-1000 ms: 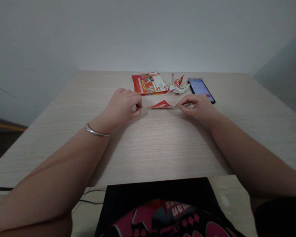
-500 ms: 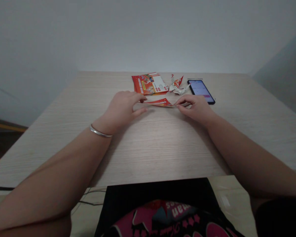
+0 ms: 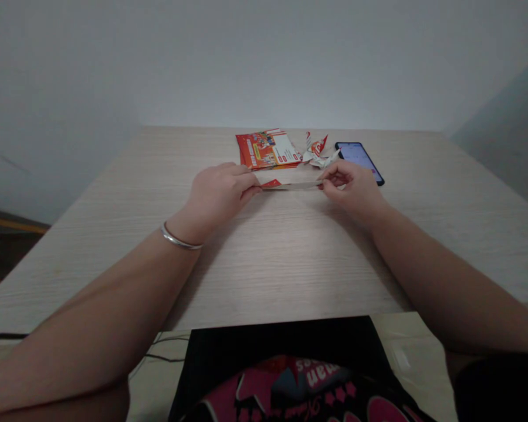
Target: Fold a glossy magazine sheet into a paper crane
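Between my hands is a folded paper sheet (image 3: 293, 186), pale with a red printed corner near its left end. My left hand (image 3: 222, 190), with a silver bangle at the wrist, pinches the sheet's left end between thumb and fingers. The right end is pinched in the fingertips of my right hand (image 3: 349, 186). Just beyond the sheet lies a stack of red and white printed leaflets (image 3: 268, 149). Beside the stack rests a folded paper figure (image 3: 319, 152) in white and red. My fingers hide both ends of the sheet.
A smartphone (image 3: 359, 161) with a lit screen lies behind my right hand. The pale wooden table (image 3: 286, 258) meets a white wall (image 3: 286, 64) at its far edge. Thin cables (image 3: 165, 356) hang below the near edge on the left.
My left thumb and fingers have closed on the sheet's left end. My right hand has moved slightly right, and the sheet now shows more of its pale side and less red.
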Tool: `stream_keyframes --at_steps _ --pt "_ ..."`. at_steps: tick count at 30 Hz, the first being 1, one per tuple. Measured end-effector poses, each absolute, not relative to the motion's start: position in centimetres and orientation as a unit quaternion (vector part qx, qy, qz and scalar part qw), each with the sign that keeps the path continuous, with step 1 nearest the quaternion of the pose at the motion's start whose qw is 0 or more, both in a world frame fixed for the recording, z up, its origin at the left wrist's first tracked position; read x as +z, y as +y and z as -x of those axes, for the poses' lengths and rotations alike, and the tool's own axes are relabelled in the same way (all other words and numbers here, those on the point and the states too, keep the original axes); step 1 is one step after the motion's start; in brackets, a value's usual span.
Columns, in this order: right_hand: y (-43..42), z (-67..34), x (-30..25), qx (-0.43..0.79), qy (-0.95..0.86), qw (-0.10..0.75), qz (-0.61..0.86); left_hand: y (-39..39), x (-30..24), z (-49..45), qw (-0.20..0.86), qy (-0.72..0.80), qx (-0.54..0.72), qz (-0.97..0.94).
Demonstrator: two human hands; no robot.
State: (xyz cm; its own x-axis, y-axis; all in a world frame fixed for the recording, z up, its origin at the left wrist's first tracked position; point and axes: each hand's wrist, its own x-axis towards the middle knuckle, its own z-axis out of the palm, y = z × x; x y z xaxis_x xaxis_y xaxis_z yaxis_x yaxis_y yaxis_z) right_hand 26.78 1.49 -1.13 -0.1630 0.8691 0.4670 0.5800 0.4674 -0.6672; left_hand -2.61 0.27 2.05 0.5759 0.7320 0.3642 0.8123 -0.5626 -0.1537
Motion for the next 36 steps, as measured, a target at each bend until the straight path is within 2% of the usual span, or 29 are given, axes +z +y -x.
stream_keyframes --at_steps 8,13,17,25,30,36 --pt "2.3 -27.9 -1.6 0.181 -0.716 0.45 0.502 0.6 2.0 3.3 0.147 -0.455 -0.101 0.873" --pt "1.6 -25.9 -1.6 0.282 -0.7 0.376 0.537 0.1 2.0 2.5 0.124 -0.426 -0.066 0.894" --pt "1.4 -24.9 -2.0 0.277 -0.727 0.324 0.538 -0.1 1.6 1.9 0.088 -0.403 -0.073 0.908" --pt "2.0 -26.1 -2.1 0.357 -0.704 0.312 0.529 0.7 0.4 2.4 0.024 -0.453 -0.104 0.885" --pt "2.3 -26.3 -2.6 0.325 -0.712 0.354 0.512 1.6 -0.2 2.9 0.002 -0.475 -0.077 0.876" --pt "2.0 -25.9 -2.0 0.192 -0.754 0.357 0.517 1.4 -0.1 2.5 -0.032 -0.456 -0.158 0.875"
